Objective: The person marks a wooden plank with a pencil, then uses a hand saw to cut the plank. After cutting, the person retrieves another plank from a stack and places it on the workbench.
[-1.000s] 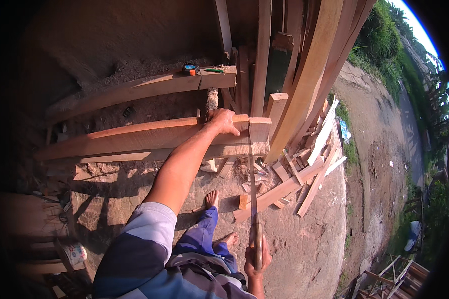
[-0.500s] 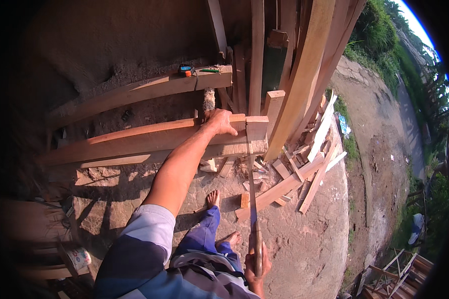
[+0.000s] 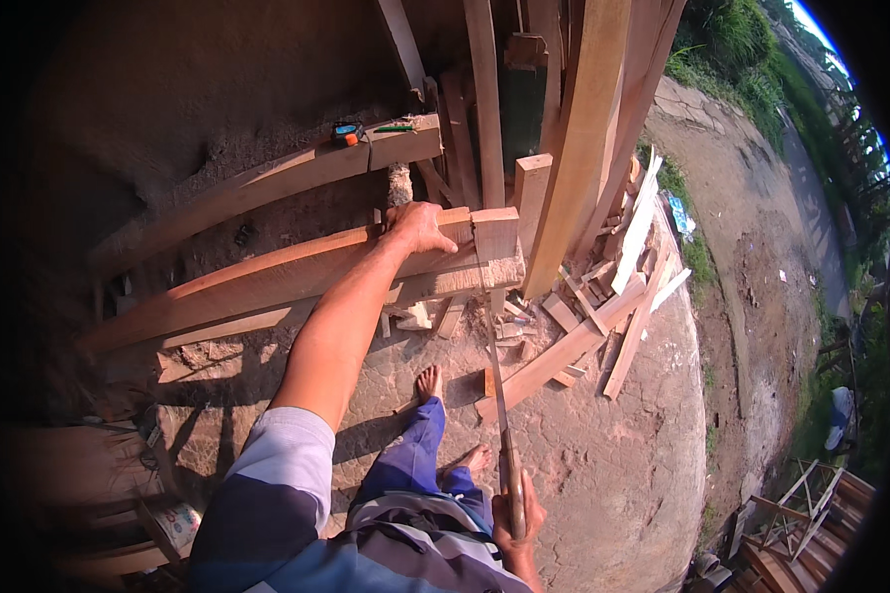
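Observation:
My left hand (image 3: 420, 225) presses down on a long wooden plank (image 3: 267, 282) lying across a low support, close to its right end. My right hand (image 3: 516, 514) grips the handle of a hand saw (image 3: 496, 376), whose thin blade runs up to the plank's end (image 3: 494, 247) just right of my left hand. My bare feet (image 3: 428, 381) stand on the cracked ground below the plank.
A second plank (image 3: 267, 178) lies behind, carrying a tape measure (image 3: 346, 131) and a green pencil (image 3: 394, 128). Tall boards (image 3: 583, 138) lean upright at the right. Several wood offcuts (image 3: 603, 316) litter the ground. A dirt path (image 3: 761, 227) runs past on the right.
The saw has shifted slightly along its stroke, with my right hand a little lower. My left hand stays on the plank.

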Demonstrator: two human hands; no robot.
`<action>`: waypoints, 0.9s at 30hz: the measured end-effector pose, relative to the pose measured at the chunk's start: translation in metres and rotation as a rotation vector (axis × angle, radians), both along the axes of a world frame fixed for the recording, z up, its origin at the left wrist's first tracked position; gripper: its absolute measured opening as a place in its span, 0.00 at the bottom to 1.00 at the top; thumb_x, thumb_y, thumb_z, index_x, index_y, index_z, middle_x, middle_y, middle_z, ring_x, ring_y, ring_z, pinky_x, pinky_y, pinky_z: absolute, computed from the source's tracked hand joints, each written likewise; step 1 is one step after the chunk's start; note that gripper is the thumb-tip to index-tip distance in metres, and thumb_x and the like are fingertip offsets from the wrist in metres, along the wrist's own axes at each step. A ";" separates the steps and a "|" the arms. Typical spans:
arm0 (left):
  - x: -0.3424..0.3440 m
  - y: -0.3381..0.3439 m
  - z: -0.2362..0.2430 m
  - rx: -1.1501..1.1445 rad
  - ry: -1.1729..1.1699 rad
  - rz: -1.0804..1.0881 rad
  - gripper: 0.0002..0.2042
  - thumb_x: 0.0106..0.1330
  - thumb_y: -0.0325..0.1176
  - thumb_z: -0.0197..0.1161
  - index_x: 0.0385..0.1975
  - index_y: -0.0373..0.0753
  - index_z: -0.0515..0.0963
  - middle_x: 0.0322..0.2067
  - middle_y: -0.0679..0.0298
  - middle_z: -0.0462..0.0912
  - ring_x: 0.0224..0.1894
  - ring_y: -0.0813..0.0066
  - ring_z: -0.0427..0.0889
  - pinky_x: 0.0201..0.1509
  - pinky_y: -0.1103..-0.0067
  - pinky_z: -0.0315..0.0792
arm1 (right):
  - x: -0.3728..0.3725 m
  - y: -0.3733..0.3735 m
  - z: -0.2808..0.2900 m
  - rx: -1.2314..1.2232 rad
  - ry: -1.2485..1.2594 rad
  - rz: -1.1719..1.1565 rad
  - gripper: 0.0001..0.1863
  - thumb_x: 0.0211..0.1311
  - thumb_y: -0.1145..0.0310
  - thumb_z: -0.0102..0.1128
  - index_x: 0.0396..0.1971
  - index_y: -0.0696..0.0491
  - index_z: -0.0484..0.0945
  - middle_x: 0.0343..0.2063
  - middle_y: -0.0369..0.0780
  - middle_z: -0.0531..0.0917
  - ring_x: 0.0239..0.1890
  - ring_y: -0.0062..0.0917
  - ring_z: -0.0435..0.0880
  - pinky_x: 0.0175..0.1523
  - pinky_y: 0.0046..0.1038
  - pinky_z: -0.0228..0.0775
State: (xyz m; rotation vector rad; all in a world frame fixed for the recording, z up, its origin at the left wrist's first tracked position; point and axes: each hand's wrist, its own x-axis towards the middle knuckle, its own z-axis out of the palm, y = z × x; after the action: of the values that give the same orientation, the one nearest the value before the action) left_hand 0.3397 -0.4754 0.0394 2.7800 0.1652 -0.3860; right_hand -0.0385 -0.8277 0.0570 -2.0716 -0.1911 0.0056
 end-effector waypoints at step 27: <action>0.005 0.003 0.002 -0.021 -0.048 -0.003 0.31 0.38 0.52 0.80 0.42 0.42 0.85 0.38 0.53 0.89 0.47 0.50 0.87 0.52 0.57 0.74 | 0.089 0.039 -0.031 -0.010 -0.048 0.021 0.36 0.59 0.72 0.67 0.69 0.58 0.67 0.53 0.54 0.84 0.48 0.44 0.90 0.49 0.36 0.82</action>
State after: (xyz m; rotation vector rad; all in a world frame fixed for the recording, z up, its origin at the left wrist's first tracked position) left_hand 0.3443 -0.4725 0.0417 2.7664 0.1441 -0.3200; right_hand 0.0507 -0.7886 0.0264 -2.0813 -0.2426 -0.0304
